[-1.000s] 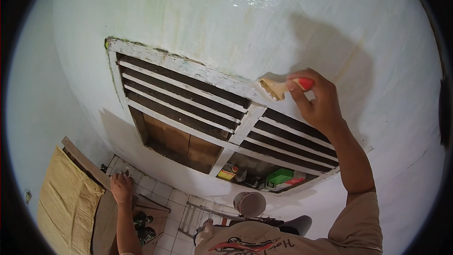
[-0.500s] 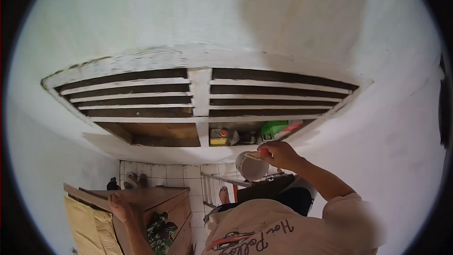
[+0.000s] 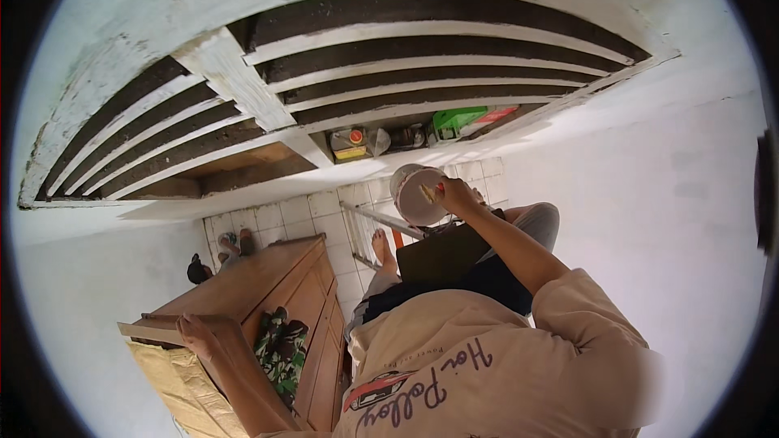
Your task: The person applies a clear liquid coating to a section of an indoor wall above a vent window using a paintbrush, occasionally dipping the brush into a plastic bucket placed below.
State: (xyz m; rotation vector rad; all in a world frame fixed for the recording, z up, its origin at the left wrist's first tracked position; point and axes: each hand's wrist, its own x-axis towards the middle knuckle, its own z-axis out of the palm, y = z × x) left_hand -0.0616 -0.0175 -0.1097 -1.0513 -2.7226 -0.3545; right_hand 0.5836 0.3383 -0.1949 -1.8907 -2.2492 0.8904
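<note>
Head view: brush [image 3: 428, 193] now at the mouth of the bucket [image 3: 410, 201], centre of frame; one second earlier, at the upper edge of the slatted frame [image 3: 239, 77]. Judgement: wall contact suspended. Right hand [image 3: 461, 196]: grip closed around brush handle. Left hand [image 3: 199, 337], lower left, at edge of wooden cabinet [image 3: 235, 288]; cannot tell whether grip closed.

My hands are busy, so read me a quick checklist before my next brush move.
1. Right hand gripping the brush: ok.
2. Brush lined up with the bucket: ok, bristles show against its opening.
3. Left hand at the edge of the wooden cabinet: ok.
4. Bucket's fill level: cannot tell.
5. Footing of the ladder: cannot tell, partly hidden.
6. Yellow container and green item below the slats covered: not ok, both bare.
</note>
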